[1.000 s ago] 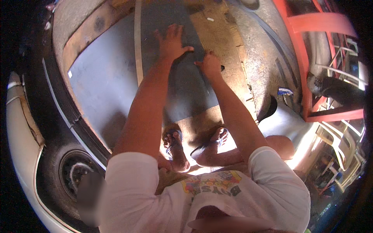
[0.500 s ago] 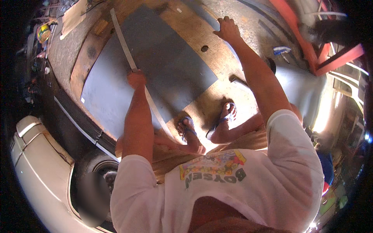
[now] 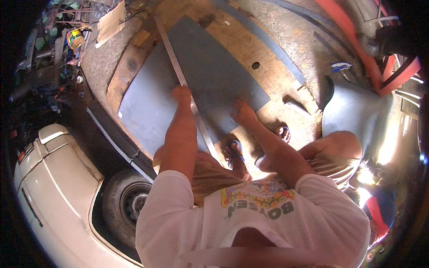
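Lying flat on the rough concrete floor [image 3: 290,40], the large grey sheet [image 3: 210,76] is being pinned in front of the crouching person, and it is taking up most of the working area. It is judged to be thin, stiff metal: fairly heavy for its size, liable to flex if lifted by one corner, and probably sharp along its cut edges, so it is best gripped at two opposite edges, away from the corners. A long straightedge [image 3: 176,67] is being laid across the sheet, running from the far edge back toward the person's feet [image 3: 234,149]; it is judged to be light, rigid and prone to sliding on the smooth surface. The left hand [image 3: 182,94] is being pressed down on the straightedge near its middle, though whether its fingers are curled or flat cannot be told. The right hand [image 3: 241,111] is being rested on the sheet near its closest edge, apparently with fingers down and holding nothing. Movement on the left is being restricted by a white car [image 3: 53,187] and its wheel [image 3: 129,203]. A curved grey panel [image 3: 357,111] and red frame bars [image 3: 353,40] are crowding the right side. A small blue tool [image 3: 340,68] is lying beyond the sheet.
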A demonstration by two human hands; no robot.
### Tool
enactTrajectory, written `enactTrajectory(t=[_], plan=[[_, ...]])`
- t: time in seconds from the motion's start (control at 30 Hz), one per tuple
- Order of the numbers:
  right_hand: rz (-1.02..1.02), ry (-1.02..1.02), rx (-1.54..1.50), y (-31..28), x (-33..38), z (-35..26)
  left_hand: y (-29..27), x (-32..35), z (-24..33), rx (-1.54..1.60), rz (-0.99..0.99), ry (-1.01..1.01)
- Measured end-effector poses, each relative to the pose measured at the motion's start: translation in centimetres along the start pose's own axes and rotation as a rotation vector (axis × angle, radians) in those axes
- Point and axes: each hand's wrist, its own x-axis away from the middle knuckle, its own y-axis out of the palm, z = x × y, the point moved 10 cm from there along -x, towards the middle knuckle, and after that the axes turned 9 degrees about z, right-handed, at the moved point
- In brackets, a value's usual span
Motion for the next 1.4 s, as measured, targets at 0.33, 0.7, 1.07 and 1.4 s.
enactTrajectory(t=[0.33,0.7,1.07,1.4], plan=[[-0.174,0.058,-0.316,-1.7,-1.0,-10.4,-5.5,-12.3,21.2,0.423,-0.029,0.289],[0.201,0.281,-0.051,-8.5,0.2,1.9,2.0,-9.2,26.9,0.635,-0.101,0.219],[0.199,0.438,0.075,-9.1,12.6,10.1,8.6,5.0,20.7,0.019,-0.226,0.303],[0.334,0.271,0.403,-10.5,9.9,10.1,8.3,-0.1,23.0,-0.184,0.098,0.61]])
